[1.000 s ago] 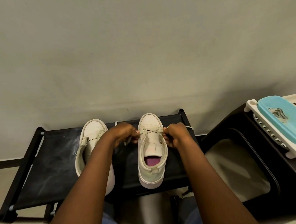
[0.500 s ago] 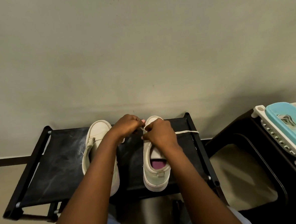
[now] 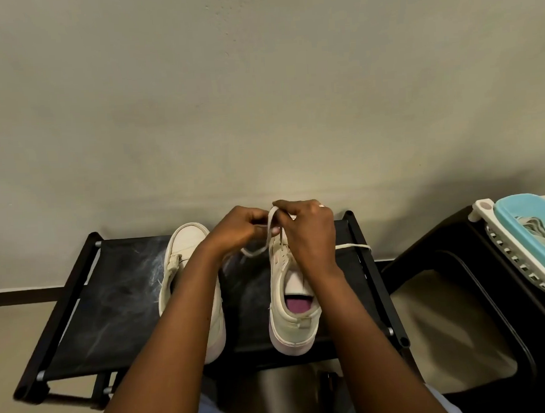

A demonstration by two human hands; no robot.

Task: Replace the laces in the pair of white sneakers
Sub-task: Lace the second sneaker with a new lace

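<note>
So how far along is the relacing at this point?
Nothing looks finished. In hand: left hand and right hand pinch a lace threaded only near the toe of the right sneaker. Remaining: its upper eyelets, and the left sneaker, which shows no lace.

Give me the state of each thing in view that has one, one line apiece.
right sneaker, upright on the rack, mouth open, laced only near the toe.
left sneaker, upright on the rack, partly hidden by the left forearm.
lace, slack loop below the hands, one end trailing right.
left hand, pinches the lace.
right hand, pinches the lace.
</note>
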